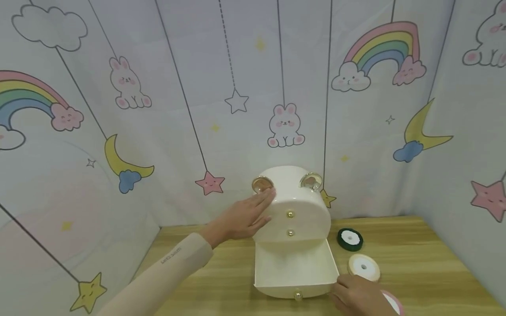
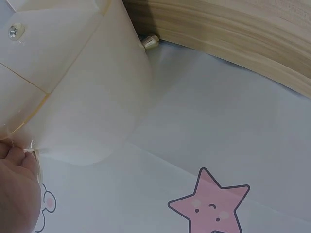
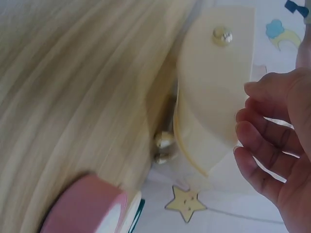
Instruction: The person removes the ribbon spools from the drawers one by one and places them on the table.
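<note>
A white storage box (image 1: 290,224) with a rounded body, gold knobs and two gold-rimmed round ears stands on the table against the backdrop. Its bottom drawer (image 1: 294,265) is pulled out, showing a bare white inside. My left hand (image 1: 245,216) rests with extended fingers on the box's upper left, fingertips by the left ear (image 1: 262,184). In the left wrist view, the left hand (image 2: 18,187) appears at the box's edge. My right hand (image 1: 359,295) holds the drawer's front right corner. The right wrist view shows its curled fingers (image 3: 262,131) at the rim.
Right of the box lie ribbon spools: a dark green one (image 1: 350,239), a cream one (image 1: 363,267) and a pink one (image 1: 394,303) partly behind my right hand. A wooden table (image 1: 431,263) bears everything, with a printed fabric backdrop (image 1: 178,131) around it.
</note>
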Demonstrator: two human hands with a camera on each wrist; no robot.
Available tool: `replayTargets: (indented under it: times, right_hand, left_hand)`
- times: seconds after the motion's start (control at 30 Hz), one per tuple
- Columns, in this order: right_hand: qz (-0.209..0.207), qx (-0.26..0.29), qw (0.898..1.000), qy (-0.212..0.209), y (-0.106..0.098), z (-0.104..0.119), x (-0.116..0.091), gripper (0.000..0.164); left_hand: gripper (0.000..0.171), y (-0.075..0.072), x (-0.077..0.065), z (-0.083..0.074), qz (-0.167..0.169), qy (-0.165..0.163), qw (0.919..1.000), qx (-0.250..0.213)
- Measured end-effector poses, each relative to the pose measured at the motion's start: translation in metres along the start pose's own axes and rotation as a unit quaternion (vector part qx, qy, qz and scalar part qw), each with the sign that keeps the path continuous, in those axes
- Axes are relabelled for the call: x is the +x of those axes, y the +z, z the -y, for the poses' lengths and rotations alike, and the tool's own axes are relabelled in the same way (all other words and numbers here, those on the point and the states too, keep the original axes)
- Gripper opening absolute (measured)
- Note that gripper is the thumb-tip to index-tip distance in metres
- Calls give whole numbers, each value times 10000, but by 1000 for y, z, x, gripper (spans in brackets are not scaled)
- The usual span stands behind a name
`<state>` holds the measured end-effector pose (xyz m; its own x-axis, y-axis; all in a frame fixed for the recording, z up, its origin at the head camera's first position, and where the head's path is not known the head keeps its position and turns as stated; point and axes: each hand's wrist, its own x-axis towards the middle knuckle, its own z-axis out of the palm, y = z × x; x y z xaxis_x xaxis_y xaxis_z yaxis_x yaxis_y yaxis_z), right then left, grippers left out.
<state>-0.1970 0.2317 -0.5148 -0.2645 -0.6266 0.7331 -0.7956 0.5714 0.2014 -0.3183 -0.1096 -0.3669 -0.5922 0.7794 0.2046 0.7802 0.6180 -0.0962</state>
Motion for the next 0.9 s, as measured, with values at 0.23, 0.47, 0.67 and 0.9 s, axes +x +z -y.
replayTargets:
  times: [0.23, 0.47, 0.67, 0.9]
  right_hand:
    - [461, -42, 9980, -419, 18, 16, 11, 18]
    - [1031, -291, 9928, -528, 25, 32, 22, 29]
    - [805, -564, 9932, -631, 31, 36, 32, 25]
    - [1013, -824, 9818, -1375, 30, 33, 40, 20]
  left_hand:
    - [70, 3, -1, -1, 2, -37, 10000, -1]
    - [71, 4, -3, -2, -48, 11, 10000, 35]
    - [71, -1, 0, -1, -113, -28, 9999, 75]
    - [72, -1, 1, -1, -13, -102, 9999, 1]
